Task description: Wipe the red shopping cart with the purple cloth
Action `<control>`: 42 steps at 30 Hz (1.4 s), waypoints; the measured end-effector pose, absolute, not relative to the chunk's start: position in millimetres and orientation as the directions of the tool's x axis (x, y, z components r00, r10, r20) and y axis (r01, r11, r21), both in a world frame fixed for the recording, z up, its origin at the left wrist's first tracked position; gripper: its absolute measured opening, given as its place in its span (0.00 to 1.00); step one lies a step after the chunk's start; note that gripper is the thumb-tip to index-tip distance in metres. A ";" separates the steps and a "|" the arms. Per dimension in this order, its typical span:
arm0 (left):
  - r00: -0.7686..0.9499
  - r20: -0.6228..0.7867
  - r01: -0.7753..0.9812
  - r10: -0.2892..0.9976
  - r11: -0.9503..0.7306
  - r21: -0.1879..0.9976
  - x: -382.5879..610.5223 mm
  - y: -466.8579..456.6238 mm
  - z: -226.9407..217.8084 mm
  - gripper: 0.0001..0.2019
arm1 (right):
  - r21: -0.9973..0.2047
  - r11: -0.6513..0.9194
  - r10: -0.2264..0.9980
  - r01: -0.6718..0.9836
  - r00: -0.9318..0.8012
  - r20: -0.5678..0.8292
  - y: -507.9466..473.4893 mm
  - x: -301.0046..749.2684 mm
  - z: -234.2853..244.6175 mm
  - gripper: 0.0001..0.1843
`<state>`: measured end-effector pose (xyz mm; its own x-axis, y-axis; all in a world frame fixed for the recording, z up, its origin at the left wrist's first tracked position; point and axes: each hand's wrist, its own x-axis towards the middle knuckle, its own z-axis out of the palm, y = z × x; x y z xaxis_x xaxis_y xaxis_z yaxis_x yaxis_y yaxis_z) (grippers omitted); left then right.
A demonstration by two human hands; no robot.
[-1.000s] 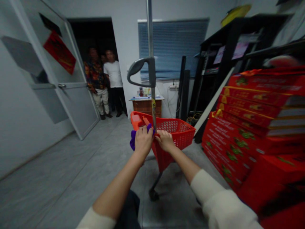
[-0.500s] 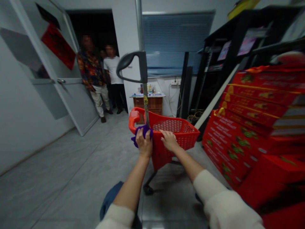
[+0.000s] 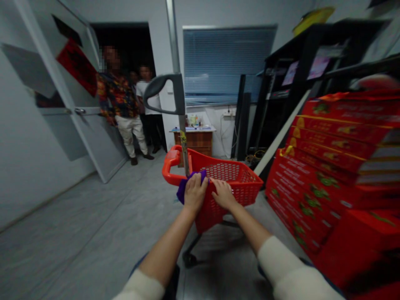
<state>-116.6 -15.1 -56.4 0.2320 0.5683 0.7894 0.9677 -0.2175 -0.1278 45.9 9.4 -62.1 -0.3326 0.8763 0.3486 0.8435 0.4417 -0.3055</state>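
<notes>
A red plastic shopping cart (image 3: 215,218) with a perforated basket stands before me on small wheels. My left hand (image 3: 195,193) presses a purple cloth (image 3: 182,191) against the near rim of the basket, at the foot of a metal pole (image 3: 184,148). The cloth is bunched under its fingers and partly covered by them. My right hand (image 3: 223,193) is hooked over the same rim, just right of the left one. Higher on the pole sits a grey looped handle (image 3: 180,93).
Stacked red cartons (image 3: 325,187) rise close on the right, beside a black shelf rack (image 3: 281,62). A small wooden cabinet (image 3: 200,141) is against the back wall. Several people stand in the doorway, including one in a patterned shirt (image 3: 120,96), by the open door (image 3: 100,137).
My left hand and the purple cloth have slid right along the rim, closer to my right hand. The right hand keeps its hold. The cart appears slightly lower and turned in view.
</notes>
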 end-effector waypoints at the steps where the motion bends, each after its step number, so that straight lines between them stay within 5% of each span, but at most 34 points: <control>1: 0.218 0.764 0.972 0.607 -0.202 -0.117 -112.7 -14.7 -54.7 0.16 | -0.297 0.463 0.868 0.835 -0.359 0.343 9.8 47.7 -60.7 0.35; 7: 0.295 0.696 0.955 0.655 -0.222 -0.197 -131.0 -19.1 -31.7 0.16 | -0.212 0.399 0.889 0.892 -0.320 0.327 22.4 82.0 -67.5 0.30; 13: 0.165 0.680 0.986 0.714 -0.105 -0.129 -122.4 -14.0 -37.8 0.15 | -0.225 0.367 0.896 0.903 -0.278 0.347 11.2 76.8 -80.5 0.30; 19: 0.281 0.583 0.958 0.762 -0.259 -0.123 -116.9 -11.3 -34.8 0.13 | -0.209 0.404 0.882 0.891 -0.319 0.347 -0.5 63.4 -75.8 0.30; 26: 0.143 0.645 0.989 0.750 -0.082 -0.124 -151.2 -17.3 -16.7 0.12 | -0.235 0.395 0.880 0.888 -0.292 0.375 -1.4 64.7 -85.5 0.30; 36: 0.254 0.549 0.965 0.796 -0.246 -0.089 -113.4 -8.3 -36.4 0.12 | -0.191 0.333 0.880 0.924 -0.231 0.415 -7.1 75.4 -90.6 0.31; 42: 0.126 0.617 0.991 0.777 -0.128 -0.041 -139.4 -10.5 -23.9 0.10 | -0.185 0.300 0.901 0.936 -0.214 0.377 -9.0 95.3 -99.1 0.29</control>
